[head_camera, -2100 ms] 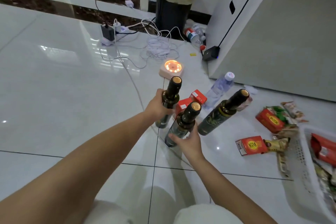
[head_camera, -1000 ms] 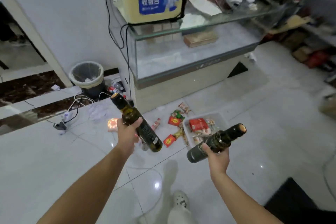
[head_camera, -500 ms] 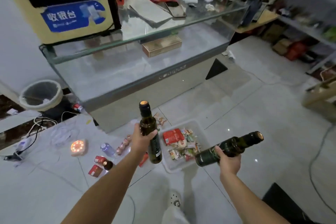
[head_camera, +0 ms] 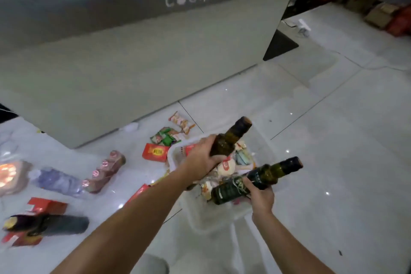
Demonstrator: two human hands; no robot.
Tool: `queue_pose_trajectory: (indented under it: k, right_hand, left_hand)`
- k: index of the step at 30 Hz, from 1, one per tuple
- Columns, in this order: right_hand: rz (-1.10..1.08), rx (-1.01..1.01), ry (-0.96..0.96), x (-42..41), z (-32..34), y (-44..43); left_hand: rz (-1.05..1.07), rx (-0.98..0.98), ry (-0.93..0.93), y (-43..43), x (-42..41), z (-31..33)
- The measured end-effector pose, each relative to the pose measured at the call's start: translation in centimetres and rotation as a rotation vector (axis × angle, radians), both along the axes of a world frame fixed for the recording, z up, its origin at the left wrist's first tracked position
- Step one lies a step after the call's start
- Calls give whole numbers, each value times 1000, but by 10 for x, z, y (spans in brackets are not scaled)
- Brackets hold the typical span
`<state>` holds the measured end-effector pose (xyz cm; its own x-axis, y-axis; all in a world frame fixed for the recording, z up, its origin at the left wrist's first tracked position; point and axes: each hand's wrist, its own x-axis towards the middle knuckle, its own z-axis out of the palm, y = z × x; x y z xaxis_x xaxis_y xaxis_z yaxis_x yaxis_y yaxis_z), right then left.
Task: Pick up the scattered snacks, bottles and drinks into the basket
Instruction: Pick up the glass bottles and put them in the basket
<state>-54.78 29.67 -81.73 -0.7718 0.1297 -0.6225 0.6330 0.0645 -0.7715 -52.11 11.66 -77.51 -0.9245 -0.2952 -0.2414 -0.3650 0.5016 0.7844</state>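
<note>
My left hand (head_camera: 201, 158) grips a dark green glass bottle (head_camera: 231, 138) by its body, neck tilted up to the right, over the white plastic basket (head_camera: 206, 216). My right hand (head_camera: 260, 196) holds a second dark bottle (head_camera: 255, 180) lying almost level above the basket's near side. The basket holds several snack packets. A third dark bottle (head_camera: 46, 224) lies on the floor at the far left. Near it lie a clear water bottle (head_camera: 55, 181), a pack of small drink bottles (head_camera: 104, 170) and red cartons (head_camera: 155, 152).
A grey counter marked "coolpad" (head_camera: 138, 51) stands right behind the basket. Green and orange snack packets (head_camera: 171, 133) lie at its foot. A glowing round lamp (head_camera: 9, 173) sits at the left edge. White tiled floor (head_camera: 333, 140) spreads to the right.
The view has dropped from the counter top to the floor. Both hands have come down with their bottles and now hang right over the basket.
</note>
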Motion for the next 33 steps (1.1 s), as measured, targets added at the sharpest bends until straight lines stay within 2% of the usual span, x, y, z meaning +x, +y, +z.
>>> queue_pose_trajectory:
  k: [3, 6, 10, 14, 19, 22, 25, 28, 30, 33]
  right_hand:
    - [24, -6, 8, -14, -82, -1]
    - [-10, -47, -84, -19, -133, 5]
    - [72, -115, -304, -28, -144, 3]
    - [202, -79, -507, -28, -148, -1]
    - [298, 10, -580, -19, -155, -16]
    - [275, 101, -572, -20, -156, -19]
    - [225, 195, -484, -37, -158, -13]
    - [151, 373, -217, -80, -172, -1]
    - [69, 588, -48, -91, -143, -10]
    - [311, 751, 302, -88, -86, -67]
  left_hand:
    - [-210, -45, -45, 6, -44, -76]
    - [-321, -127, -121, 11, -59, -135]
    - [-375, -103, -176, 31, -54, -167]
    - [-425, -154, -216, 45, -55, -188]
    - [-473, -263, -288, 49, -59, -212]
    - [-486, -295, -309, 51, -57, -216]
    - [-550, -447, -260, 46, -50, -210]
    - [-564, -644, -88, 16, -42, -186]
    - [-425, -726, 35, -18, -31, -161]
    - [-8, -815, 105, -87, 13, -129]
